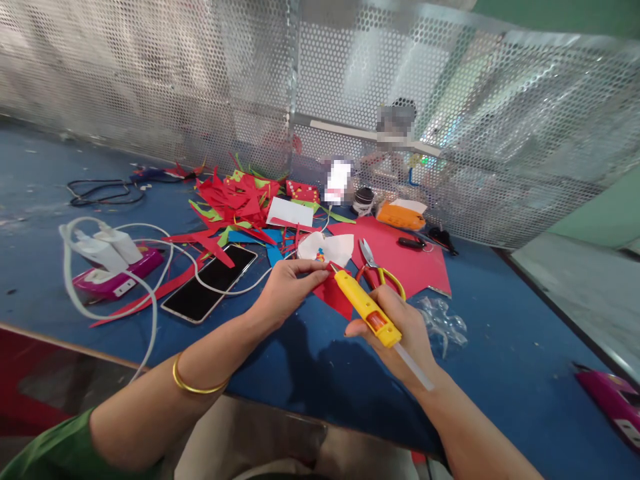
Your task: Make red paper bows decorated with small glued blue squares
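Observation:
My right hand [400, 327] is wrapped round a yellow hot glue gun [364, 301] with a pale glue stick [414, 367] poking out of its rear. The nozzle points at my left fingertips and touches or nearly touches a small red paper piece [336, 295]. My left hand [295, 283] pinches that red piece at its upper edge. Just beyond lies a white paper cutout [327, 251] with a small multicoloured figure on it. Scissors [369, 257] with red and yellow handles lie behind the glue gun, on a large red sheet [420, 267].
Red, green and blue paper scraps [240, 200] are heaped at the back. A black phone [210, 283], white cables and a purple power strip [117, 277] with white chargers lie left. Crumpled clear plastic [443, 323] is at right. A perforated metal screen [210, 87] borders the table.

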A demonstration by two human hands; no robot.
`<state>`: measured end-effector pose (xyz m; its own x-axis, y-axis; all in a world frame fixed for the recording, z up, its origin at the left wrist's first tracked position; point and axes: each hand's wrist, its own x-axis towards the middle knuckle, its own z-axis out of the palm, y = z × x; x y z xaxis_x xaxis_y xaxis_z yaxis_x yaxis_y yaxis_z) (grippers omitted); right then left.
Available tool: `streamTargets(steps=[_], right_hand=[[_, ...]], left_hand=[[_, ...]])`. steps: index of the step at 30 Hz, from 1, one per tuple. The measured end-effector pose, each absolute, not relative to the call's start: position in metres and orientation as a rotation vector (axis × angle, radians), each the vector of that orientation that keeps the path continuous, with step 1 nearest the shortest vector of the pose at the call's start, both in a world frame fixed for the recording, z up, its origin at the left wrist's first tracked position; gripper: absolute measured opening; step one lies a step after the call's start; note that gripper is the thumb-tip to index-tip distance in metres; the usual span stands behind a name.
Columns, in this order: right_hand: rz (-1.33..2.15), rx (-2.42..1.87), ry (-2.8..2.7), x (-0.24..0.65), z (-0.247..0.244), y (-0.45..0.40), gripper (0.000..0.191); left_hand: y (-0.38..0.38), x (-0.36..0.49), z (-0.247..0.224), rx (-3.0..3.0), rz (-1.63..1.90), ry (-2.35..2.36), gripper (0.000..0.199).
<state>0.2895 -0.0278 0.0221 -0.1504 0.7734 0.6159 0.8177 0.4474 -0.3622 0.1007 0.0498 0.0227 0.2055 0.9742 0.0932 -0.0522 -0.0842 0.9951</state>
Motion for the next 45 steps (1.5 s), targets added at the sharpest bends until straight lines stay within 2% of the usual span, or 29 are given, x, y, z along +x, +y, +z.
streamTargets(steps=[45], right_hand=[[-0.06,-1.416,-1.928,0.294,0.0218,-0.0333,0.044]], left_hand=[[0.0488,0.1001,0.0223,1.395,1.107,0.993,0.018]])
